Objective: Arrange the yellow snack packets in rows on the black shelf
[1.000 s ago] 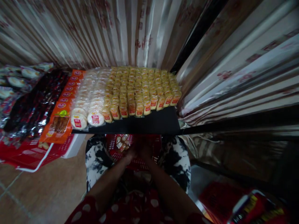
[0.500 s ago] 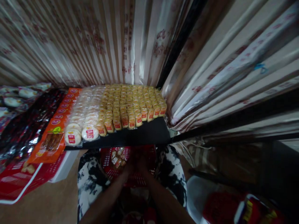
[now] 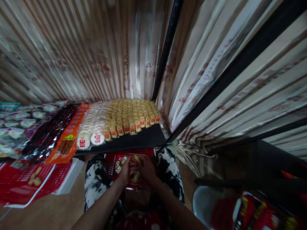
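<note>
Golden-wrapped snack packs sit bunched between our two hands, down over the red basket on our lap. Our left hand curls in from one side, our right hand from the other, and both grips close around that little cluster of packs, fingers wrapped rather than spread. The light is dim down here, so we cannot count how many packs are in the bundle.

A few loose packs lie in the basket just beside our left hand. Our knees in black-and-white patterned trousers frame the basket on either side.

Just above the hands runs the dark front edge of the shelf. On it stand neat rows of yellow packs with red labels, filling the back and right; a bare black strip is open along the front. To their left sit round pale cakes, then orange packets and dark wrapped goods. Striped foil sheeting backs it all.

We judge this as the gathering step: a handful collected from the basket, held and squared up. The next move looks like a lift up and forward onto that open front strip, and it calls for keeping the packs upright, labels facing us, and easing them in without knocking the row already standing.
</note>
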